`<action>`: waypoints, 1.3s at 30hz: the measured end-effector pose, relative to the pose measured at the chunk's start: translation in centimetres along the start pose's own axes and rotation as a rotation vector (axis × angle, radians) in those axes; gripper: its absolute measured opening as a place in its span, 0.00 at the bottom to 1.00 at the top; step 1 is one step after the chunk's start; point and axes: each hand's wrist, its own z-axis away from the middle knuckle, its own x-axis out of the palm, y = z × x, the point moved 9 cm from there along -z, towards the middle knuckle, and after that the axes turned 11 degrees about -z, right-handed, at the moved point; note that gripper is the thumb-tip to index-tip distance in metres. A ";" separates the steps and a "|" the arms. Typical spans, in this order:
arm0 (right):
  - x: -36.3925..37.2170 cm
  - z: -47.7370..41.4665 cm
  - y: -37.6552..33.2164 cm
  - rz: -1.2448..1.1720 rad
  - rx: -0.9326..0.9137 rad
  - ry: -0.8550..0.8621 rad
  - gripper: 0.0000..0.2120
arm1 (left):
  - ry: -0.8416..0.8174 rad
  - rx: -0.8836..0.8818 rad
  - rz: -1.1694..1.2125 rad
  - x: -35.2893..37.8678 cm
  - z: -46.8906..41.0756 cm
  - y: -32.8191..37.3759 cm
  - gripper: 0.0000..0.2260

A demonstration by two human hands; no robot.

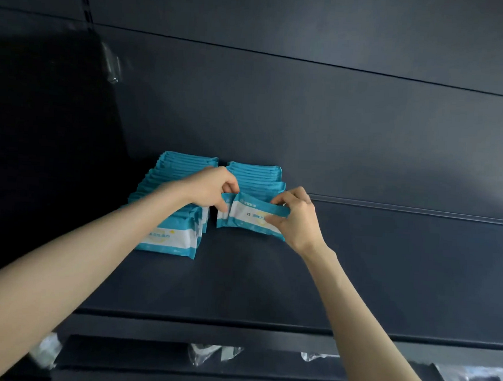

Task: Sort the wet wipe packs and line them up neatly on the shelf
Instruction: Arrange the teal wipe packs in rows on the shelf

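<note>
Two rows of blue-and-white wet wipe packs stand on the dark shelf (pixel 268 279). The left row (pixel 170 238) reaches further toward the shelf's front than the right row (pixel 257 176). My right hand (pixel 298 219) pinches the right end of the front pack (pixel 251 217) of the right row, which sits tilted. My left hand (pixel 212 188) has its fingers curled over the left top corner of that same pack, between the two rows.
A dark back panel (pixel 307 120) rises behind the rows. A black side wall (pixel 41 148) stands to the left. Clear plastic label holders (pixel 214 353) hang along the shelf's front rail. Bare shelf surface stretches to the right and in front of the packs.
</note>
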 end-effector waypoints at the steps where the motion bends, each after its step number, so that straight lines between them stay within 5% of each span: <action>1: 0.5 -0.2 -0.1 0.027 -0.024 -0.008 0.14 | 0.007 0.006 -0.009 0.0 0.0 0.1 0.22; 14: 2.1 -0.1 -1.1 0.372 -0.149 0.188 0.27 | 0.218 0.059 -0.039 -0.2 -0.1 0.2 0.17; 19: 2.8 0.6 1.1 0.341 -0.044 0.022 0.38 | 0.312 0.097 -0.262 -0.7 0.3 1.2 0.21; 24: 3.1 0.4 1.8 0.297 0.006 -0.063 0.38 | 0.168 0.147 -0.464 1.1 -0.6 1.7 0.33; 39: 3.2 0.3 1.1 0.373 0.060 -0.078 0.36 | 0.100 0.146 -0.571 1.5 -0.8 2.3 0.29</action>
